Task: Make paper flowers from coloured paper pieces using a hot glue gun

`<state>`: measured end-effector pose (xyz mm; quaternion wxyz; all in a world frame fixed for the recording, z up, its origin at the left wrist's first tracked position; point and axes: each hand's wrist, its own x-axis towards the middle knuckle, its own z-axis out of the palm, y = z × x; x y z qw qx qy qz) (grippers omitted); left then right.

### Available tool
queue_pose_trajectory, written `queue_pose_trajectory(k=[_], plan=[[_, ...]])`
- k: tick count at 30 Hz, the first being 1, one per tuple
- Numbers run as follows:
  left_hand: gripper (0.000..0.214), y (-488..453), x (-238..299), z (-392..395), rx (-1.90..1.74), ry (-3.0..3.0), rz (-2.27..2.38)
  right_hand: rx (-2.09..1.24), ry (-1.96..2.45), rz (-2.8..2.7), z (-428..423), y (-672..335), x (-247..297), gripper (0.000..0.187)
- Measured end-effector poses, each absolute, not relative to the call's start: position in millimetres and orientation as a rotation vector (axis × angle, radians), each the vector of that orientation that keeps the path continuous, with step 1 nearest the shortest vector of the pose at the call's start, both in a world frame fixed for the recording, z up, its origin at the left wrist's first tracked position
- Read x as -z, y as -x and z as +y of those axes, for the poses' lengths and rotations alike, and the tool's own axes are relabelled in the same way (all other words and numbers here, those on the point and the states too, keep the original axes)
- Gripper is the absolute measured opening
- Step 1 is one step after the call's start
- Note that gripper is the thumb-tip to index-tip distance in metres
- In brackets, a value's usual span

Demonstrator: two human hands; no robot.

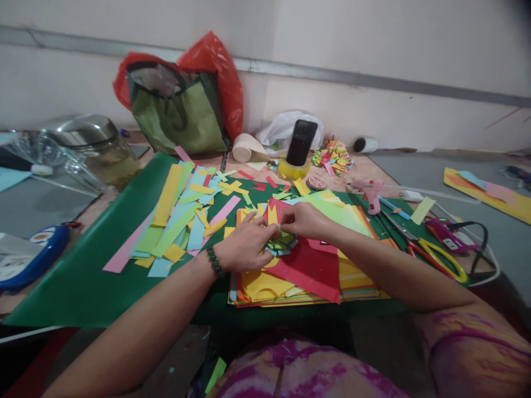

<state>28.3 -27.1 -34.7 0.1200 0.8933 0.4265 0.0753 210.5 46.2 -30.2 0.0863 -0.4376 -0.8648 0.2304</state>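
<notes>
A small paper flower [282,243] of green, yellow and light blue pieces is between my hands, partly covered by fingers. My left hand [248,243], with a green bead bracelet at the wrist, is closed on its left side. My right hand [306,221] pinches at its top; the tiny bit between those fingertips is hard to make out. Under them lies a red paper sheet [317,268] on a stack of coloured paper [357,276]. Left of my hands, many cut paper strips [174,229] are spread on a green sheet [95,265].
Scissors [431,257], a pink glue gun [373,196] and a purple device [450,235] lie right. Behind stand a phone [301,142] on yellow tape [293,168], a multicoloured paper ball [334,157] and a green bag [178,119]. A glass jar [103,155] is left.
</notes>
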Motion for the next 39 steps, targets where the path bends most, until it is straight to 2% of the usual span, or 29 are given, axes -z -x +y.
queue_pose_trajectory(k=[12, 21, 32, 36, 39], plan=[[0.029, -28, 36, -27, -0.236, -2.614, 1.233, -0.605, 1.339, -2.682, 45, -209, 25, 0.010], [0.024, -28, 38, -26, -0.418, -2.639, 1.134, -0.597, 1.347, -2.733, 42, -208, 21, 0.011], [0.019, -35, 41, -24, -0.305, -2.691, 1.165, -0.593, 1.292, -2.672, 46, -210, 20, 0.011], [0.022, -34, 39, -25, -0.314, -2.683, 1.163, -0.441, 1.266, -2.484, 51, -225, 11, 0.026], [0.023, -32, 37, -26, -0.309, -2.669, 1.171, -0.342, 1.171, -2.533, 47, -236, 5, 0.028]])
